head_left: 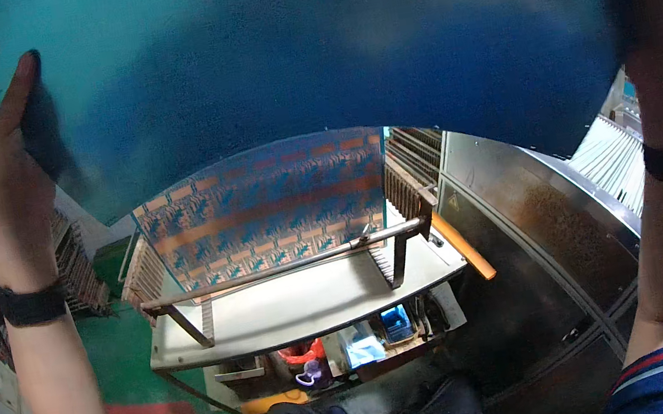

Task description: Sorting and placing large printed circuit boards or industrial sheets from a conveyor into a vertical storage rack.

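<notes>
The wide blue panel (326, 60) spans the space between the two hands, its visible long axis running roughly from 9 o'clock to 3 o'clock, with its upper edge cut off by the top of the view. The left hand (17, 183) grips the side edge at about 10 o'clock, thumb flat on the near face and pointing up toward 1 o'clock, its fingers mostly hidden behind. The right hand (652, 30) holds the opposite edge between 2 and 3 o'clock, its thumb reaching up toward 11; it is dark there, so how its fingers wrap is hard to tell. From the left hand the panel stretches toward 3 o'clock, from the right hand toward 9. Below its bowed lower edge, near 6 o'clock, a slotted rack (290, 273) stands on the white bench (279, 315), carrying an upright copper-patterned board (271, 208). The rack lies toward 4 o'clock from the left hand and 8 from the right, nearer the left in this view. The blue panel covers the board's top edge, and whether the two touch cannot be told. A metal cabinet (523, 263) fills the side toward 4 o'clock.
</notes>
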Action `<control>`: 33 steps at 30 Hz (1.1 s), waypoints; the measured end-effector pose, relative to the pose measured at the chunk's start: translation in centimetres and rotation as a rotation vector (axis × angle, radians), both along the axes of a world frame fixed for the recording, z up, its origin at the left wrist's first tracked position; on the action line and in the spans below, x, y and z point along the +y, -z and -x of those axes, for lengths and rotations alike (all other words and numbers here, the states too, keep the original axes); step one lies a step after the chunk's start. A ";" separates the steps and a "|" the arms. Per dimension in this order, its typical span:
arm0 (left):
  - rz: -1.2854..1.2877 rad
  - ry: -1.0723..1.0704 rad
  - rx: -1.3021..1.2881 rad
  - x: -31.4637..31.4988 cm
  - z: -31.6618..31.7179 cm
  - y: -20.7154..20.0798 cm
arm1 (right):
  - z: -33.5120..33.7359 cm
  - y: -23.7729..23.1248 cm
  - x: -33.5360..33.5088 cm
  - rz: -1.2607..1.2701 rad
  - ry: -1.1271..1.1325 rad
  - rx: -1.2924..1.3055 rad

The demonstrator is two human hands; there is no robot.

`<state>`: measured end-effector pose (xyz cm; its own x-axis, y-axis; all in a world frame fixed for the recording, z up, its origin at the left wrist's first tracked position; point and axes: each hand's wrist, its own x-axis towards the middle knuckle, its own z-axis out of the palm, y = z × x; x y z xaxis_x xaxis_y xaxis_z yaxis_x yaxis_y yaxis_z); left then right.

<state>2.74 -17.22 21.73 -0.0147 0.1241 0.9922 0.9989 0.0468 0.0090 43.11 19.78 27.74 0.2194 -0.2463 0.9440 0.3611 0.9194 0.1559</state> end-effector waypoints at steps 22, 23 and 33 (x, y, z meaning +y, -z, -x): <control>-0.307 0.400 -0.306 -4.5 1.2 -2.1 | 1.6 -2.9 2.9 -0.211 0.157 -0.343; -0.281 0.232 -0.120 -4.7 1.8 -2.3 | 1.8 -2.8 2.8 -0.095 -0.014 -0.419; -0.089 0.745 -0.590 -6.0 6.5 -0.1 | 7.0 1.3 1.4 0.519 -1.732 -0.787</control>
